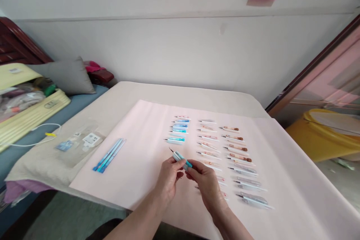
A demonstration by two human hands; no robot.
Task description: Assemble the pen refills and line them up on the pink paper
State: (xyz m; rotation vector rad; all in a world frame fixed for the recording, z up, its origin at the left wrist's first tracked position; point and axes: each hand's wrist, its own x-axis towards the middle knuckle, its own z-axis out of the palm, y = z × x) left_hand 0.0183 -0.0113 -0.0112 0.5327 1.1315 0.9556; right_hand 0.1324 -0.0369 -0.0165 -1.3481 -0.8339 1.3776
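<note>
A pen [176, 155] with a thin dark tip, a pale barrel and teal parts is held at a slant over the table. My left hand [168, 177] pinches its middle, and my right hand [204, 180] closes its fingertips round the teal end. Just beyond my hands lies a column of blue and teal pens [177, 140]. To the right are a column of pale pink-patterned pens [208, 137] and one of brown-topped and greyish pens [238, 149]. My right forearm and hand hide some of the nearer ones. Several long blue pens [109, 156] lie together at the left.
Pink paper [140, 127] covers much of the table [219, 97]. A clear plastic bag [80, 148] with a white label [91, 139] rests at the left edge. Beyond are a yellow box [53, 105] and a grey cushion [70, 77]; a yellow bin [323, 137] stands right.
</note>
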